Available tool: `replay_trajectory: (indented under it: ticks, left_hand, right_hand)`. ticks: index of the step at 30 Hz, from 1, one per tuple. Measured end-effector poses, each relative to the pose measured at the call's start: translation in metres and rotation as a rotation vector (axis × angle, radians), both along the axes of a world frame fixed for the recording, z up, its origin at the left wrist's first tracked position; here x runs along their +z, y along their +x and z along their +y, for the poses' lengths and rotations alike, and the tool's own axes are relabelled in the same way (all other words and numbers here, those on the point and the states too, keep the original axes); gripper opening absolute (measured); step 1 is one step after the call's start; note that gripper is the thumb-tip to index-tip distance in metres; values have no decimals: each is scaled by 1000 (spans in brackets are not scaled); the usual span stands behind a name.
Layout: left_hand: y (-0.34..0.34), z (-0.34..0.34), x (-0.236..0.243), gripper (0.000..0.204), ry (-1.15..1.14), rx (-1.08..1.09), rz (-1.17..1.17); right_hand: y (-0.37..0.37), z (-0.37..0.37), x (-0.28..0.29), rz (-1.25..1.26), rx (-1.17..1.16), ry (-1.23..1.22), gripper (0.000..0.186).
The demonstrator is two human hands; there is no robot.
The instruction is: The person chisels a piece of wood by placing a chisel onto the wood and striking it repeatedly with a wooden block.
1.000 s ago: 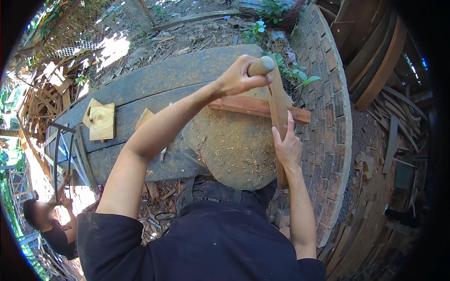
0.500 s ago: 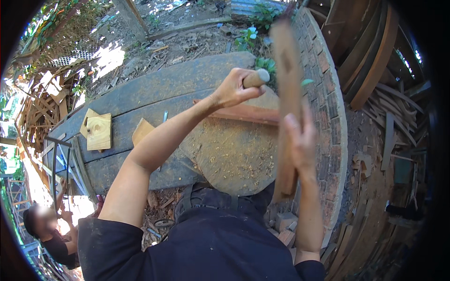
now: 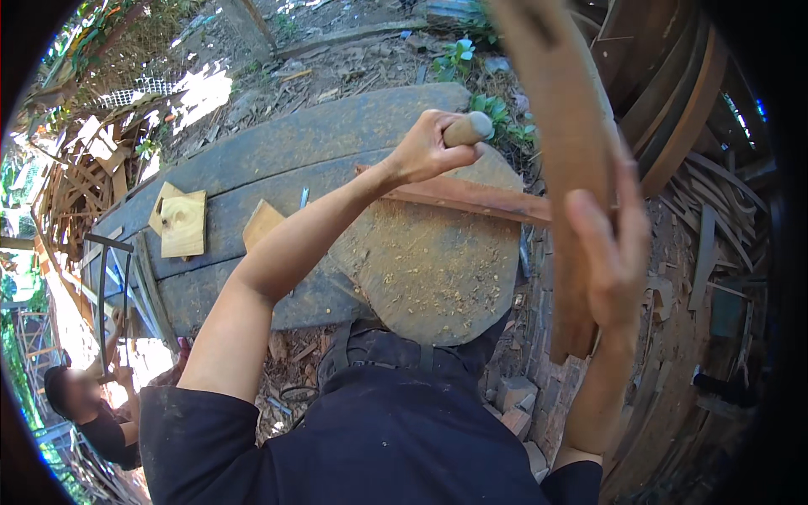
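Observation:
My left hand is closed round a thick, round wooden handle; whatever tool it belongs to is hidden. Raised at the right, my right hand grips a long brown wooden board along its edge, thumb on its face. A dark slot shows near the board's far end, and motion blurs it. Beneath my left hand a reddish wood beam lies across a rounded wooden work surface strewn with shavings. The board covers the beam's right end.
Square pale wood pieces and a thin metal tool lie on the dark plank bench to the left. Another person sits at far left with a framed saw. Curved planks and scrap wood fill the right side.
My right hand has carried the board to the right and closer to the camera, away from the work surface. My left hand keeps its grip on the handle, nearly in place.

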State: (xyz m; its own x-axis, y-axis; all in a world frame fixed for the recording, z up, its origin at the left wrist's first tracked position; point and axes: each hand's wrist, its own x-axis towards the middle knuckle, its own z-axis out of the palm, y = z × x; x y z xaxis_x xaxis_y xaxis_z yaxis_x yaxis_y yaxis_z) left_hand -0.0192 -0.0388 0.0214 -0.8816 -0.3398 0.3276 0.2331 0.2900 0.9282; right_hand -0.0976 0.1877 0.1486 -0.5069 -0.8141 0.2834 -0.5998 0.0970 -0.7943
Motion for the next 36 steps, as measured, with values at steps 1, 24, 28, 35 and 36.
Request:
replay_trajectory:
  ticks: [1,24,28,35,36]
  left_hand:
    - [0,-1,1,21,-8,-5,21]
    - [-61,13,-21,27,-286,322,-163]
    - [-70,0,-26,24,-231,477,-188]
    - [-74,-37,-30,27,-62,697,-215]
    - [-71,-40,-30,27,-70,687,-213]
  right_hand:
    - [5,-1,7,-127,-15,-144,66]
    - [-34,21,-209,-215,-322,209,65]
    - [-34,10,-197,-40,-327,370,65]
    - [-39,9,-195,22,-378,542,69]
    - [-39,8,-193,18,-388,536,69]
